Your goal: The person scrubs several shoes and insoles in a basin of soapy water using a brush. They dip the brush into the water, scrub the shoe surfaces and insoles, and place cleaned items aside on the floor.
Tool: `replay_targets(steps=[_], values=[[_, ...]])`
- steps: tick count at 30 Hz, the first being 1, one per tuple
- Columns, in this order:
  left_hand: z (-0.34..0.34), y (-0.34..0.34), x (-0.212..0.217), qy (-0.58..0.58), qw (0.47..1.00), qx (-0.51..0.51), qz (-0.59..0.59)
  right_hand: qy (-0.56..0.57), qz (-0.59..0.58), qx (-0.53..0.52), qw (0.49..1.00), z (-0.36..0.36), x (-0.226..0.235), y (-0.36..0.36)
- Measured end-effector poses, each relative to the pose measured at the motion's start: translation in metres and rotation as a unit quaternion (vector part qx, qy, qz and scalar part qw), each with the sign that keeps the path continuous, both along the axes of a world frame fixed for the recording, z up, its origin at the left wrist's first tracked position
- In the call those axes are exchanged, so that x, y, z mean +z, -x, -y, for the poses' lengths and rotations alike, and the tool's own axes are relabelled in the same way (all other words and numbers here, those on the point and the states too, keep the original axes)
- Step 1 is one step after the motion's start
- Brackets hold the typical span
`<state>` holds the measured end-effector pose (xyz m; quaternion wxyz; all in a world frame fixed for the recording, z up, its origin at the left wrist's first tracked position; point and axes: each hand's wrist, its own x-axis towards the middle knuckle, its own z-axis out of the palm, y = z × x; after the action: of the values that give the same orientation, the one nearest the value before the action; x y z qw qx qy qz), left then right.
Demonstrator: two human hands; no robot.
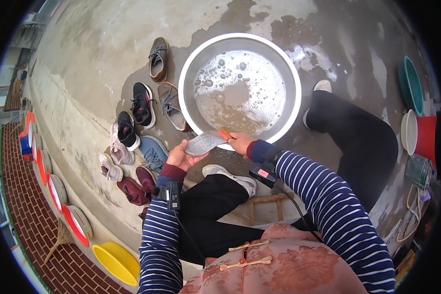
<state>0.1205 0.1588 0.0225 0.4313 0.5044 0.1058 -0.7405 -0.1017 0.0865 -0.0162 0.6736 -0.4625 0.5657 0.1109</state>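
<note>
My left hand (180,158) grips one end of a pale grey, sole-shaped piece (204,143); whether it is a loose insole or a shoe's underside, I cannot tell. Closed round a brush (225,134) with an orange part, my right hand (241,142) has it against the piece's far end. Both hands are at the near rim of a large metal basin (185,105), which holds murky water (230,100) with white suds and bubbles.
Several shoes stand left of the basin: brown-grey (158,59), black (142,105), pale pink (121,144), blue (153,154) and maroon (132,190). A yellow basin (116,262) is lower left, a teal basin (410,85) and red bucket (426,139) far right. The concrete (323,49) is wet around the basin.
</note>
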Motion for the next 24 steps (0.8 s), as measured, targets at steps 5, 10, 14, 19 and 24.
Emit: replay_targets(steps=[5, 10, 14, 19, 24], values=[[-0.002, -0.001, 0.001, 0.008, 0.997, 0.013, -0.070, 0.195, 0.048, 0.060, 0.978, -0.020, -0.009, -0.022], [0.004, -0.005, 0.010, 0.012, 0.999, -0.006, -0.048, 0.184, -0.025, 0.164, 0.969, 0.004, -0.065, 0.002], [0.013, -0.011, 0.033, 0.028, 0.999, -0.015, -0.025, 0.145, -0.101, 0.197, 0.964, 0.021, -0.070, 0.027], [0.028, -0.008, 0.067, 0.056, 0.996, 0.006, -0.062, 0.112, -0.031, 0.046, 0.992, 0.039, -0.010, 0.064], [0.057, 0.000, 0.108, 0.122, 0.991, -0.028, -0.045, 0.051, 0.021, -0.015, 0.998, 0.038, 0.042, 0.085]])
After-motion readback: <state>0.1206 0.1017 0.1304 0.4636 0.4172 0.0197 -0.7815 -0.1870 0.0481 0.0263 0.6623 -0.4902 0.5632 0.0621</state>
